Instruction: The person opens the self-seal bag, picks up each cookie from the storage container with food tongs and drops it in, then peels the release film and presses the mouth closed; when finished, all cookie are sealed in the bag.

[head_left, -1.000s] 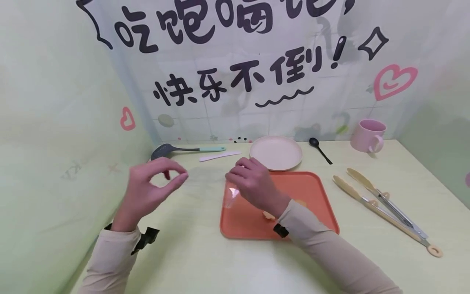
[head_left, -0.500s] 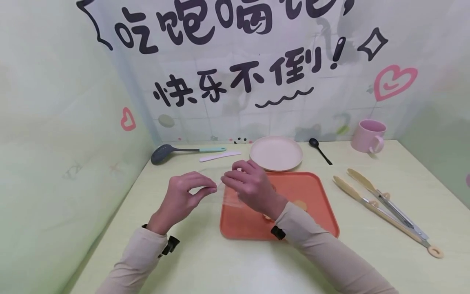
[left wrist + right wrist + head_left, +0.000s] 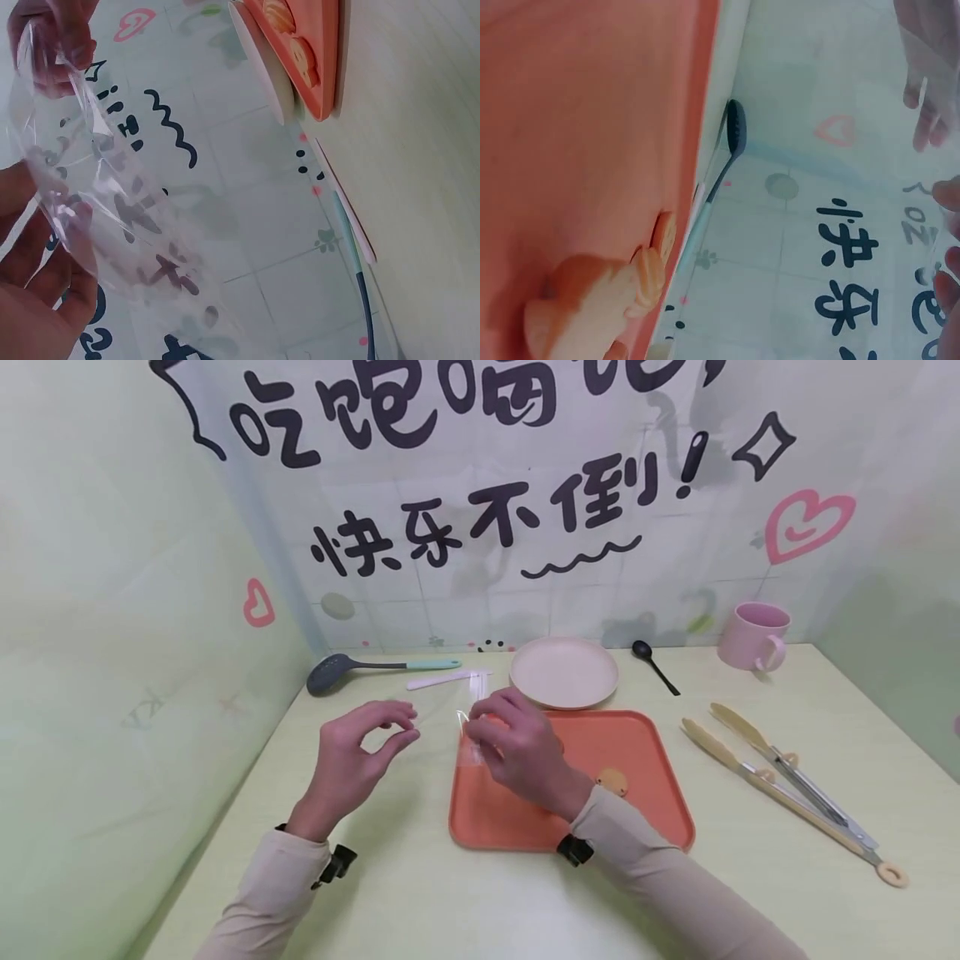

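Observation:
A clear plastic bag hangs between my two hands, its film see-through and creased. My right hand pinches the bag near its edge, above the left part of the orange tray. Thumb and fingers of my left hand curve apart in a C shape, left of the bag in the head view. In the left wrist view those fingers overlap the film. On the tray lies a small round tan piece like a biscuit. More bread-like pieces show in the right wrist view; my right hand hides them from the head camera.
Behind the tray stands a pale pink plate. A dark slotted spoon and a pink knife lie at the back left. A black spoon, pink mug and tongs are to the right.
My left hand moved right to the bag, then drew slightly back left as thumb and fingers parted. My right hand stays over the tray; film now rises above its fingers.

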Tool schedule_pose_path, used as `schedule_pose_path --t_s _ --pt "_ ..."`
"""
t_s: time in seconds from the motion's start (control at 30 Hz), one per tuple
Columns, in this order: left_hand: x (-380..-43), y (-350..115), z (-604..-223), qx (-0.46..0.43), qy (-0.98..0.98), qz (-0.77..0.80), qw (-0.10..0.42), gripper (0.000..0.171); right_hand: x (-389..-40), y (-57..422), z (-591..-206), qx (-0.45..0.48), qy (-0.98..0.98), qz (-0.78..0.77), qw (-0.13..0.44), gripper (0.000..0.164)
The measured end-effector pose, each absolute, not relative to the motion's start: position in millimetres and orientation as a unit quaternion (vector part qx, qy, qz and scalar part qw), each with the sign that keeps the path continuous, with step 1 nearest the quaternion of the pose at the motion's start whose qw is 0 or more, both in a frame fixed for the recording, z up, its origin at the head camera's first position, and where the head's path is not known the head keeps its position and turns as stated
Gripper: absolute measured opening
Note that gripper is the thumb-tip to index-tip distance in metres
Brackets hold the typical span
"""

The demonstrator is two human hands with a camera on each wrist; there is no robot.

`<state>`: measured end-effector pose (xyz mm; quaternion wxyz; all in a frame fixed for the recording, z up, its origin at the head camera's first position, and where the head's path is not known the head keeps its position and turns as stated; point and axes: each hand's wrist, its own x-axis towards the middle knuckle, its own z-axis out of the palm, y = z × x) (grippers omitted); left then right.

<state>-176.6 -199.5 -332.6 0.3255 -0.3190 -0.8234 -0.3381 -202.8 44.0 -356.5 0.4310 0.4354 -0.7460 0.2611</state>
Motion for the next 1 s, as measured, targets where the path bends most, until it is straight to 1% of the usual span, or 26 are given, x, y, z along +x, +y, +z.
schedule_pose_path --t_s 0.1,0.23,0.3,0.4,0.47,0.57,0.7,0.77,0.83,0.9,1.0 --pt "-176.4 -202.1 -333.0 -0.314 -0.832 -0.347 0.298 0.018 -204.9 45.5 -361.0 0.435 -0.768 0.236 0.407 0.015" --pt "-176.0 -204.5 -334.9 -0.299 -0.847 -0.345 0.272 0.016 -205.1 45.2 -365.3 0.427 -0.803 0.231 0.345 0.025" --pt "-176.0 -204.8 -336.2 -0.295 -0.85 -0.343 0.271 0.015 -202.6 43.4 -364.7 0.429 -0.815 0.251 0.296 0.029" --pt "-176.4 -205.3 -337.5 -0.297 -0.85 -0.339 0.274 0.016 -198.6 41.5 -361.2 0.438 -0.817 0.315 0.202 0.027" --pt "-176.7 -206.0 -337.3 -0.302 -0.847 -0.342 0.273 0.017 -197.5 41.5 -359.2 0.446 -0.814 0.338 0.157 0.023" --pt "-177.5 -208.8 -337.2 -0.308 -0.839 -0.352 0.279 0.018 -198.1 43.4 -357.7 0.475 -0.81 0.322 0.117 0.02" --pt "-178.9 -211.7 -337.8 -0.314 -0.831 -0.36 0.285 0.019 -198.7 46.4 -355.5 0.496 -0.828 0.251 0.071 0.021" --pt "-179.9 -212.3 -338.4 -0.318 -0.833 -0.357 0.279 0.019 -198.5 47.7 -354.0 0.484 -0.842 0.235 0.038 0.027" --pt "-181.2 -213.1 -339.4 -0.321 -0.837 -0.353 0.269 0.02 -198.3 48.4 -352.8 0.47 -0.855 0.219 0.02 0.034" --pt "-182.5 -214.0 -340.5 -0.322 -0.841 -0.345 0.264 0.02 -198.3 48.4 -352.2 0.459 -0.865 0.205 0.01 0.041" --pt "-183.7 -215.9 -342.3 -0.319 -0.847 -0.322 0.28 0.022 -198.3 48.6 -353.3 0.447 -0.874 0.19 0.0 0.056"
